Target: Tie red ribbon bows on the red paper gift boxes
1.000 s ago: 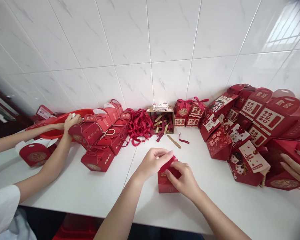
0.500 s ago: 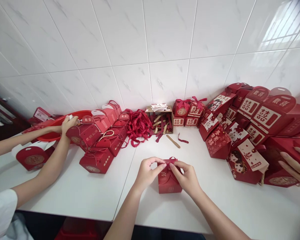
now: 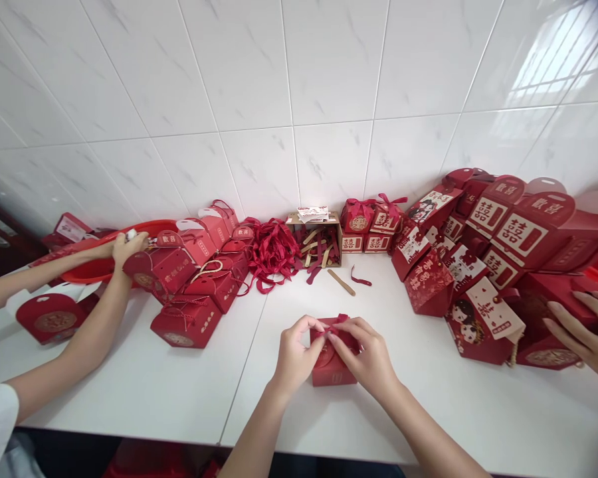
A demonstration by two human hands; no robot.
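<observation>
A small red gift box [image 3: 335,374] stands on the white table right in front of me. Across its top runs a dark red ribbon [image 3: 343,320], gathered between my fingers. My left hand [image 3: 299,345] pinches the ribbon from the left, thumb against forefinger. From the right, my right hand [image 3: 363,345] pinches it too, its fingertips almost touching those of the left. The exact shape of the knot or bow is hidden by my fingers.
Behind lie a heap of red ribbons [image 3: 274,249], a cardboard box [image 3: 334,255] of strips, and loose strips [image 3: 341,282]. Red gift boxes are stacked left [image 3: 187,324] and right [image 3: 523,232]. A co-worker's hands [image 3: 129,249] reach into a red basin [image 3: 74,273]; another person's hand [image 3: 585,332] touches a box at right.
My fingertips have drawn closer together at the ribbon, and the loop that stuck up has become smaller. The view has shifted slightly.
</observation>
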